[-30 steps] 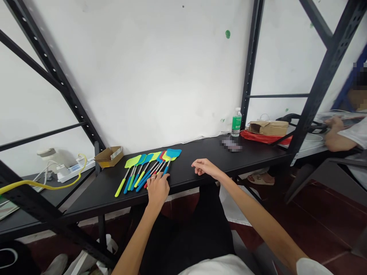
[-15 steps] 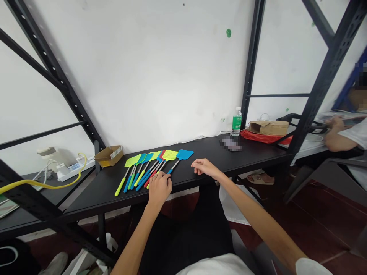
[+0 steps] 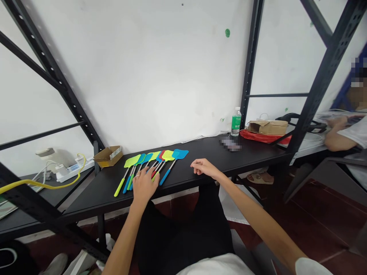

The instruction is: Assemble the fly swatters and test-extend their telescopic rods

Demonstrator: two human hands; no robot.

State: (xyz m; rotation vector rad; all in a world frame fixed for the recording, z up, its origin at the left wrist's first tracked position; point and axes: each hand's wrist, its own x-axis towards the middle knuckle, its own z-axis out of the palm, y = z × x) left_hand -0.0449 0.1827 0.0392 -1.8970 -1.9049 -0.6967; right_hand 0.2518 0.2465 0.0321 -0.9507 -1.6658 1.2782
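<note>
Fly swatters (image 3: 155,156): are lying in a slanting row on the black table (image 3: 200,151), left of centre, heads overlapping toward the wall, handles pointing at the near edge; yellow-green, blue and red heads are showing.
Blue swatter (image 3: 182,154): is resting at the right end of the row; half a second ago its head was reaching slightly farther right and the left hand was covering its handle, while now that blue handle (image 3: 165,177) is showing, free of the hand. A second ago its head was lying across the yellow-green one beside it.
Left hand (image 3: 145,183): is hovering or resting over the middle handles, having moved leftward from the blue swatter; its fingers are spreading apart, and I cannot tell whether the fingertips are touching a handle. No grasp is showing.
Right hand (image 3: 205,168): is staying where it was, near the table's front edge and right of the row, its fingers curling loosely; nothing is showing in it, though the inside of the palm is facing out of sight.
Surroundings: a small cardboard box (image 3: 106,163) is sitting left of the row, and a green-labelled bottle (image 3: 236,123) is standing upright at the far right; neither is changing place.
</note>
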